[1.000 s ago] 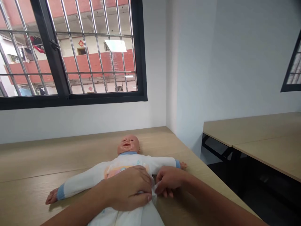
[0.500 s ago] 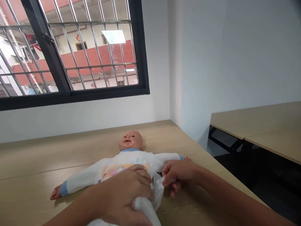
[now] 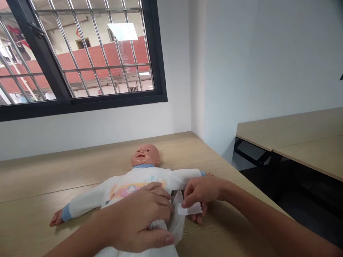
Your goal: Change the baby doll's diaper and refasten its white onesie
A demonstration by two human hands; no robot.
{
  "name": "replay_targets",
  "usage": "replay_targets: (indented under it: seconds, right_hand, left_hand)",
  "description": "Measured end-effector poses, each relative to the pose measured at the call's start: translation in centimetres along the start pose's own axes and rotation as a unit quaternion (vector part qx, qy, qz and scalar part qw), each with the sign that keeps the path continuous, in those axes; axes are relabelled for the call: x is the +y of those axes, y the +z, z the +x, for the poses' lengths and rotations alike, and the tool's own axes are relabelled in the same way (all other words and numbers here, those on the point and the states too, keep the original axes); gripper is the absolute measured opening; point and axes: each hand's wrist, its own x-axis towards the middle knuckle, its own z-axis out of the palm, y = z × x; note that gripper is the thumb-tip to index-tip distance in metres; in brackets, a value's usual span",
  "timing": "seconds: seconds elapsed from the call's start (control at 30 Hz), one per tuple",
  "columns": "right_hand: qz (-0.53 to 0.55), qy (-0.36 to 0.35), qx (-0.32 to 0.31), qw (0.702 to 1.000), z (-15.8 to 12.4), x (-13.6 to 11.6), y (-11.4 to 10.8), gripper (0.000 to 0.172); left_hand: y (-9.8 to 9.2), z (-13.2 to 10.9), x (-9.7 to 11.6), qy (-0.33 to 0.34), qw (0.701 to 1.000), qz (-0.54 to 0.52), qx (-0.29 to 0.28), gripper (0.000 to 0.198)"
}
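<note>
A baby doll point(image 3: 134, 182) in a white top with blue cuffs lies on its back, arms spread. My left hand point(image 3: 144, 217) lies over its belly and waist, fingers spread and thumb apart, pressing on white material underneath. A thin white diaper side point(image 3: 177, 223) sticks out at the doll's hip, beside my left fingertips. My right hand point(image 3: 199, 196) pinches the white diaper tab point(image 3: 189, 208) between thumb and finger, just below the doll's outstretched arm. The doll's lower body is mostly hidden by my left hand and forearm.
The doll lies on a light wooden table point(image 3: 88, 157) against a white wall. A barred window point(image 3: 99, 60) with a dark frame is above. Another wooden table point(image 3: 294, 132) stands at the right, beyond a dark gap.
My right hand has turned slightly, and more of the tab shows, spread flat. My left thumb has lifted outward and straightened on the doll. The view has shifted a little.
</note>
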Motion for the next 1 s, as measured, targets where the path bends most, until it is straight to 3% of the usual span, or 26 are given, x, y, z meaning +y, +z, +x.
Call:
replay_targets:
  seconds: [0.2,0.33,0.6,0.73,0.8,0.9,1.0]
  right_hand:
    - [-0.127,-0.016,0.184,0.975,1.2,-0.3,1.8,0.032]
    - [-0.211,-0.053,0.269,0.938,1.9,-0.1,2.5,0.034]
    - [-0.249,-0.052,0.272,0.928,1.2,-0.4,2.2,0.029]
    - [-0.236,-0.089,0.281,0.926,1.3,-0.1,2.6,0.041]
    - [-0.254,-0.067,0.308,0.915,1.4,-0.3,3.3,0.043]
    - [-0.302,-0.016,0.35,0.887,1.6,-0.8,4.1,0.036]
    - [-0.33,0.007,0.352,0.876,1.5,-1.4,3.7,0.02]
  left_hand:
    - [0.5,0.1,0.4,-0.052,0.998,0.012,-0.024,0.028]
    - [0.7,0.5,0.4,-0.042,0.998,0.038,-0.017,0.028]
    - [0.5,0.8,0.5,0.015,0.997,0.077,0.011,0.027]
    - [0.8,0.9,0.4,0.028,0.996,0.074,0.032,0.027]
    - [1.1,0.8,0.3,0.026,0.996,0.071,0.045,0.027]
    - [1.4,0.7,0.2,0.022,0.996,0.061,0.057,0.027]
    - [1.4,0.8,0.2,0.023,0.996,0.058,0.055,0.027]
